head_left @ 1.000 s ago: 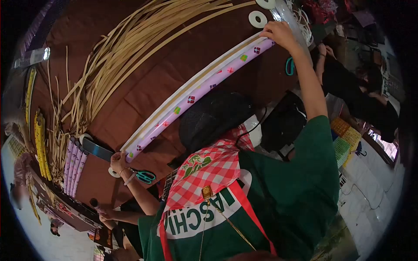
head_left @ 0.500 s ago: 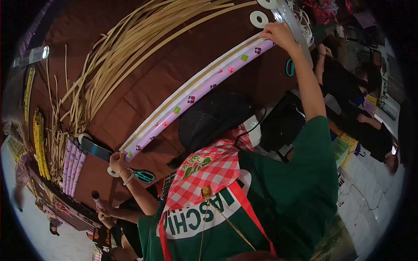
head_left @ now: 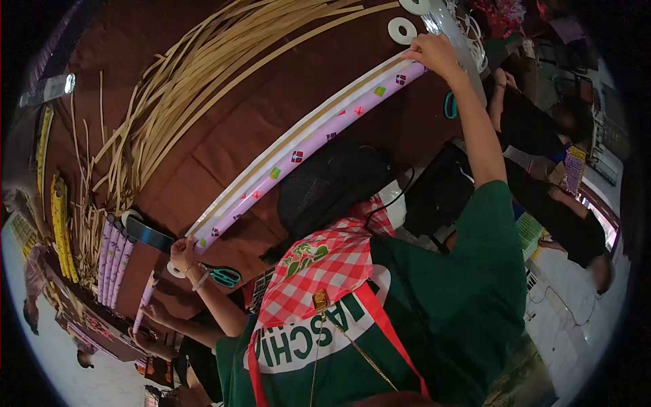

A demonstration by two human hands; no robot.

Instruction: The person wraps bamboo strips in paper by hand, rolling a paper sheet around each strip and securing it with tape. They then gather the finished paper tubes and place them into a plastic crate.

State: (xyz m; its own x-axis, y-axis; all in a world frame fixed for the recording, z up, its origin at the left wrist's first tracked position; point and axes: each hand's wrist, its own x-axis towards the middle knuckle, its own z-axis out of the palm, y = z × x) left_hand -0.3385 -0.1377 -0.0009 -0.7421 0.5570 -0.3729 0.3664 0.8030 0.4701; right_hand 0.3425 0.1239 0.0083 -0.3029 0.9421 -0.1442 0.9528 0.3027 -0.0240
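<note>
A long strip of lilac printed wrapping paper [head_left: 319,146] stretches diagonally across the brown-covered table, with its white side folded up along the far edge. A narrow tan strip [head_left: 281,146] lies along that white part. At the near left end, my left hand [head_left: 182,254] pinches the paper, its fingers closed. My right hand [head_left: 435,55] is closed on the far right end. Beside my left wrist lie teal-handled scissors [head_left: 225,275]. A dark, shiny flat object [head_left: 148,234] is just beyond my left hand.
A bundle of tan strips [head_left: 203,74] covers the table's far left. Several lilac paper rolls [head_left: 114,261] and yellow rolls [head_left: 61,230] lie left. White tape rolls [head_left: 402,31] are near my right hand. A black mesh bag [head_left: 332,183] sits before me. Co-workers are at both sides.
My hands and the paper strip stay almost still. At the left, a co-worker's hands have moved, and the lilac roll they hold now shows more of its length.
</note>
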